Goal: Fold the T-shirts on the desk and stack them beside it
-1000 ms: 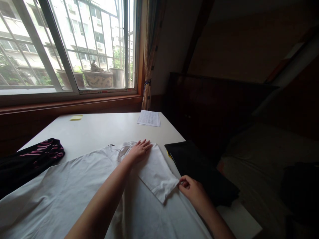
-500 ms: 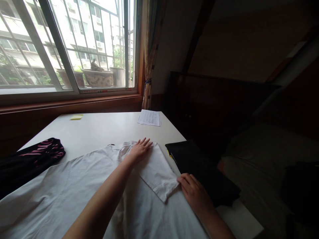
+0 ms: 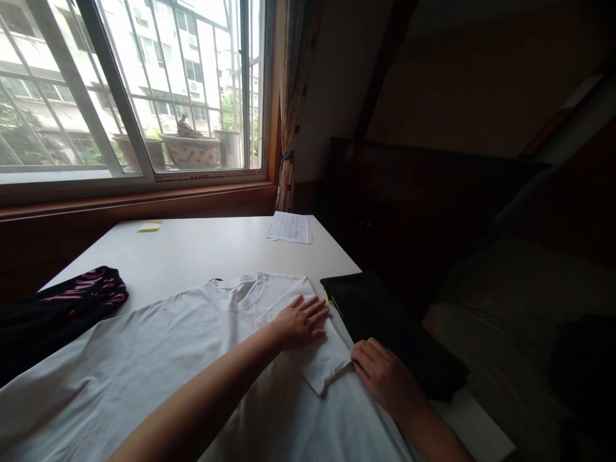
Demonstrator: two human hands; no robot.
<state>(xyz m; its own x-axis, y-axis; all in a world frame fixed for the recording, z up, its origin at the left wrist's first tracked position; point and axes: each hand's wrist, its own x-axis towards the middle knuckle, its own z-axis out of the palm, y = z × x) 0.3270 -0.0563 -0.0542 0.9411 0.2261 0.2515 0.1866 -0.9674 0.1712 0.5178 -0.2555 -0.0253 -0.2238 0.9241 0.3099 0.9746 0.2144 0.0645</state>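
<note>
A white T-shirt (image 3: 178, 346) lies spread over the near part of the table, its neckline toward the far side and one sleeve pointing to the right. My left hand (image 3: 302, 323) rests flat on that sleeve, fingers spread. At the sleeve's hem, my right hand (image 3: 380, 369) pinches the outer corner between thumb and fingers. The left forearm crosses above the shirt and hides part of its body. Just beyond my right hand lies a folded black cloth (image 3: 389, 327), with a bit of yellow at its left edge.
A black garment with pink lettering (image 3: 81, 301) lies at the left of the white table (image 3: 206, 247). Farther back are a yellow sticky note (image 3: 150, 226) and some printed sheets (image 3: 290, 228). A barred window (image 3: 192, 90) and a tied curtain (image 3: 287, 128) stand behind.
My left hand has slid right and nearer along the sleeve, uncovering the neckline and shoulder. My right hand keeps its pinch on the hem, barely shifted.
</note>
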